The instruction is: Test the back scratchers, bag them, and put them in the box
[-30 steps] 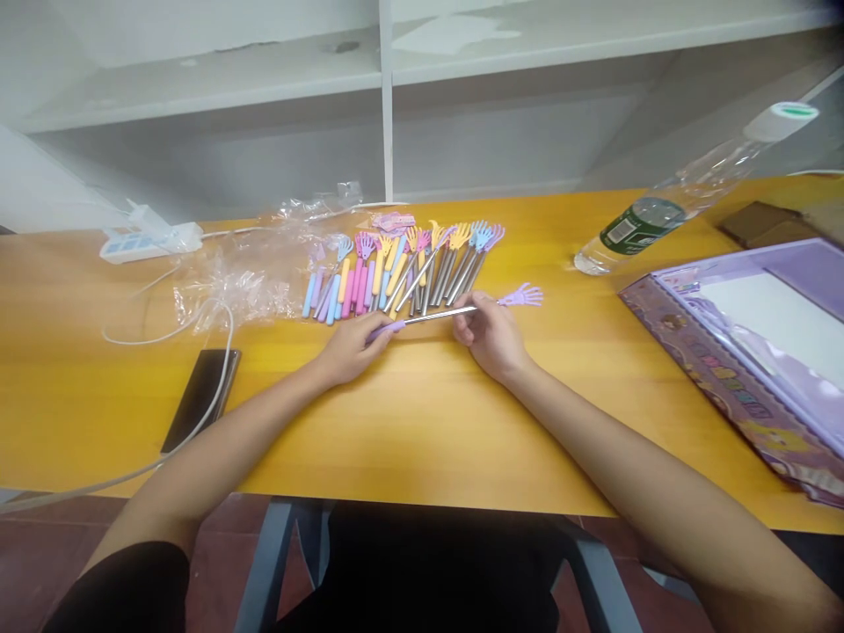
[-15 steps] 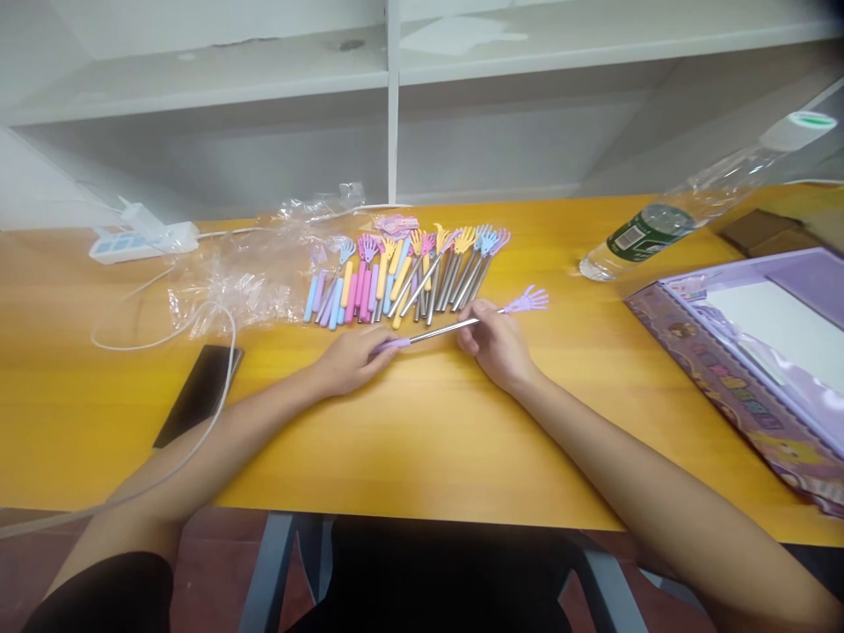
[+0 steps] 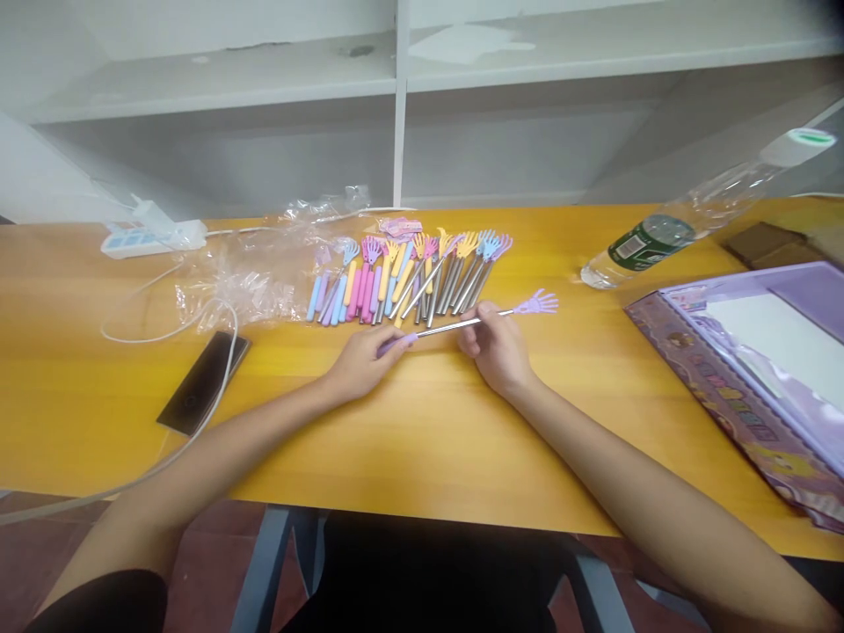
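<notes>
A purple back scratcher (image 3: 448, 327) with a metal rod and a hand-shaped end is held level across my front, just above or on the table. My left hand (image 3: 362, 362) is closed around its purple handle. Further along the rod, near the claw end, the fingers of my right hand (image 3: 498, 347) pinch the metal. Just beyond both hands lie loose handles (image 3: 360, 290) in pink, blue, purple and yellow, and several metal rods with hand-shaped ends (image 3: 465, 272), some crossing each other.
Clear plastic wrappers (image 3: 243, 281) and a power strip (image 3: 153, 236) lie at the left. A phone (image 3: 203, 380) rests under a white cable (image 3: 228, 374). On the right are a tilted water bottle (image 3: 650, 242) and an open purple box (image 3: 718, 396). White shelving (image 3: 399, 141) stands behind.
The view has shifted slightly, and my left forearm uncovers more of the phone. Both hands keep their hold on the back scratcher, which looks about the same in pose.
</notes>
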A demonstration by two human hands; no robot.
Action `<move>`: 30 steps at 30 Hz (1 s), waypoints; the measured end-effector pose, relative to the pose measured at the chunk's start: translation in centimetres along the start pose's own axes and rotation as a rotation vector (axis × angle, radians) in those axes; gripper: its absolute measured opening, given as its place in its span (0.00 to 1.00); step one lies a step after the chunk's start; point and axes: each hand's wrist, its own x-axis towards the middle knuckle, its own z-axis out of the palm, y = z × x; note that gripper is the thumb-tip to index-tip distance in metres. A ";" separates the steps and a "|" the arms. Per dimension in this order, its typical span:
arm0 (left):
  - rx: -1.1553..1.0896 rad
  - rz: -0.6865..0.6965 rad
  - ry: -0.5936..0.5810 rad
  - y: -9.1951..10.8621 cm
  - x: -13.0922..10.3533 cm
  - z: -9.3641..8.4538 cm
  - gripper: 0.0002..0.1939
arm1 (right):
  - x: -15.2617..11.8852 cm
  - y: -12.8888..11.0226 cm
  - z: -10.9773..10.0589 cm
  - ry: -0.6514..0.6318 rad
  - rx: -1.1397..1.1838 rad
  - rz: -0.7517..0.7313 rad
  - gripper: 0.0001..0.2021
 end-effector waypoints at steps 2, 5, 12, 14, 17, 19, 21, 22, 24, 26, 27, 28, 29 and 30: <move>-0.022 -0.009 -0.010 0.4 0.1 0.7 0.21 | 0.0 -0.3 -0.4 0.027 0.001 -0.001 0.21; 0.013 0.079 -0.040 -0.3 0.6 0.3 0.20 | 0.0 -0.5 -0.8 0.025 -0.022 -0.002 0.21; 0.083 0.252 -0.028 -2.4 1.2 -1.6 0.15 | 0.0 -0.6 -0.6 -0.083 -0.096 0.023 0.22; 0.074 0.261 -0.022 -2.5 1.0 -1.6 0.15 | -0.1 -0.6 -0.5 -0.101 -0.090 0.023 0.21; 0.044 0.273 -0.023 -2.4 1.0 -1.6 0.14 | -0.3 -0.7 -0.5 -0.123 -0.103 0.013 0.21; 0.033 0.273 -0.033 -2.4 1.0 -1.6 0.14 | -0.5 -0.7 -0.6 -0.133 -0.120 0.008 0.21; 0.033 0.266 -0.046 -2.4 1.0 -1.7 0.15 | -0.7 -0.6 -0.7 -0.146 -0.142 0.010 0.21; 0.034 0.262 -0.049 -2.4 1.0 -1.7 0.15 | -0.8 -0.5 -0.7 -0.152 -0.152 0.014 0.22; 0.034 0.253 -0.056 -2.4 1.0 -1.7 0.16 | -0.9 -0.4 -0.6 -0.163 -0.163 0.022 0.22; 0.033 0.248 -0.061 -2.4 1.0 -1.7 0.16 | -1.1 -0.2 -0.4 -0.185 -0.157 0.034 0.21; 0.031 0.244 -0.063 -2.4 0.9 -1.7 0.16 | -1.1 -0.2 -0.3 -0.204 -0.148 0.045 0.21; 0.028 0.239 -0.065 -2.3 0.9 -1.7 0.15 | -1.1 -0.2 -0.2 -0.227 -0.139 0.058 0.21; 0.023 0.232 -0.067 -2.3 0.9 -1.8 0.15 | -0.9 -0.2 -0.2 -0.251 -0.131 0.073 0.21; 0.016 0.218 -0.068 -2.2 1.0 -1.9 0.15 | -0.8 -0.4 -0.3 -0.267 -0.123 0.087 0.21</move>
